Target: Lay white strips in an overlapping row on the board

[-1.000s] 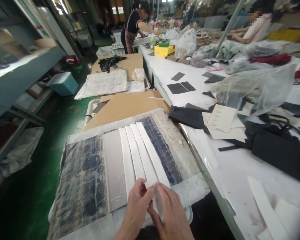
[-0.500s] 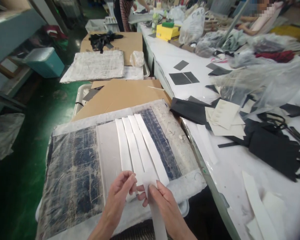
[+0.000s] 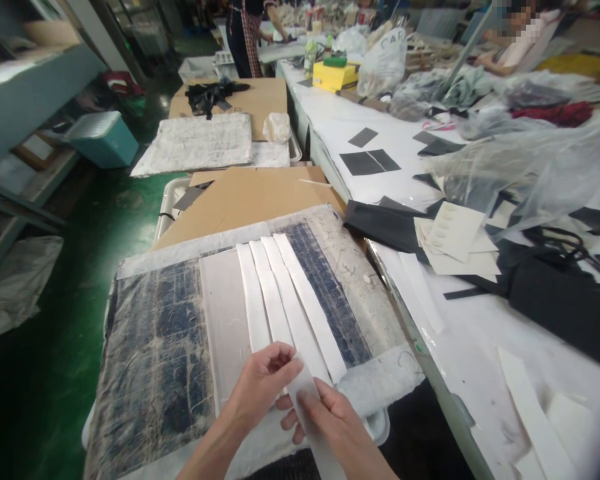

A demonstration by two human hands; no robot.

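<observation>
A pale, translucent strip (image 3: 314,417) hangs between my hands at the front edge of the padded board. My left hand (image 3: 266,379) pinches its top corner between thumb and fingers. My right hand (image 3: 333,420) grips it lower down, thumb in front and fingers curled behind. Beyond my hands, several white strips (image 3: 275,287) lie side by side, partly overlapping, on a clear greyish sheet (image 3: 225,293). That sheet rests on the worn board (image 3: 155,347), which has dark blue patches and pale cloth edges. My hands hide the near ends of some white strips.
Brown cardboard (image 3: 250,200) lies behind the board. On the white table (image 3: 420,360) to the right are black fabric pieces (image 3: 555,293), cream cards (image 3: 457,233) and plastic bags (image 3: 530,173). A teal bin (image 3: 103,140) stands at left. Two people are farther back.
My left hand has moved right and now pinches the top of the translucent strip; before, it was beside it. The whole view has shifted slightly, with the scene sitting lower and farther right.
</observation>
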